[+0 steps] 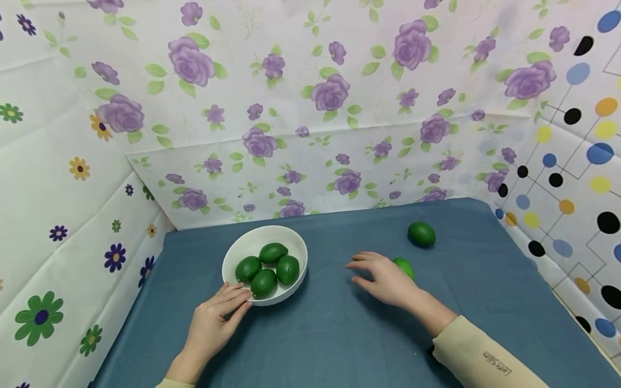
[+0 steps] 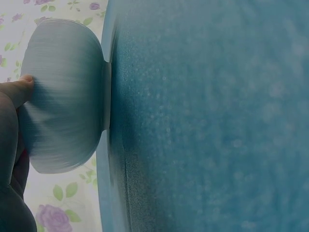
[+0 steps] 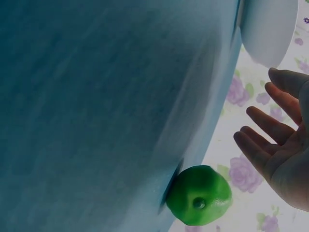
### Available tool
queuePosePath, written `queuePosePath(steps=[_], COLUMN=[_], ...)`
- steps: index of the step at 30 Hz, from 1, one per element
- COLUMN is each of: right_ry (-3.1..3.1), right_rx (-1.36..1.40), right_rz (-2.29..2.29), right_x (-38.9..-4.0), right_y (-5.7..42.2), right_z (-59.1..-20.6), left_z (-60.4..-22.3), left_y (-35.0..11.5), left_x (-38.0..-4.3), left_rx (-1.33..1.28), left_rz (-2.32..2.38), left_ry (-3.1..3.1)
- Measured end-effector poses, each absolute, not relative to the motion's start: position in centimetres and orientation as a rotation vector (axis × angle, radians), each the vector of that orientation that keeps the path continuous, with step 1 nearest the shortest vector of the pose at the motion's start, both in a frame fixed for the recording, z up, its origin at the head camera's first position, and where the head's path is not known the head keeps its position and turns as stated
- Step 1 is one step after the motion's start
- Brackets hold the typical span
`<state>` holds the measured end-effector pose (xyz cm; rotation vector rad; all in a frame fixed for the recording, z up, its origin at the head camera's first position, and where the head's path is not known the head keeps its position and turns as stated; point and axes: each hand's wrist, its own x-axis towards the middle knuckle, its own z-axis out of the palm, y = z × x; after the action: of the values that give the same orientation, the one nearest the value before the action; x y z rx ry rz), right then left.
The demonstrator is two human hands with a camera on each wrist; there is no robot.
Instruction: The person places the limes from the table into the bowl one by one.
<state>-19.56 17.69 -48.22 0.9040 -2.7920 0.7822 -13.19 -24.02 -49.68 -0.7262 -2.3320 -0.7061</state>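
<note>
A white bowl (image 1: 233,257) stands on the table's left half with several dark green limes (image 1: 264,283) in it. My left hand (image 1: 213,319) holds the bowl by its near-left rim, fingers at the edge beside the limes. In the left wrist view the thumb (image 2: 24,86) lies against the bowl's outer wall near the rim. To the right of the bowl, my right hand (image 1: 385,280) hovers over the table with its fingers spread and nothing in them. A bright green lime (image 3: 199,195) sits just beyond that hand, partly hidden by it in the head view.
Another dark green lime (image 1: 421,234) lies at the back right of the table. Blue cloth (image 1: 339,334) covers the tabletop. A flowered curtain (image 1: 301,156) rises along the back, with patterned sheets on the left and right sides.
</note>
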Motion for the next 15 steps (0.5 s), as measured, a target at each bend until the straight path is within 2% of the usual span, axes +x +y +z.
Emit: queuePosePath(steps=[15], right_ry=[-2.851], right_rx=[0.857], right_rz=[0.744], right_x=[-19.5], right_y=[19.4], right_z=[-48.4], left_z=[-49.9], left_y=[-24.2], left_x=[-13.3], left_rx=[-0.729], left_rz=[-0.711], left_ry=[-2.338])
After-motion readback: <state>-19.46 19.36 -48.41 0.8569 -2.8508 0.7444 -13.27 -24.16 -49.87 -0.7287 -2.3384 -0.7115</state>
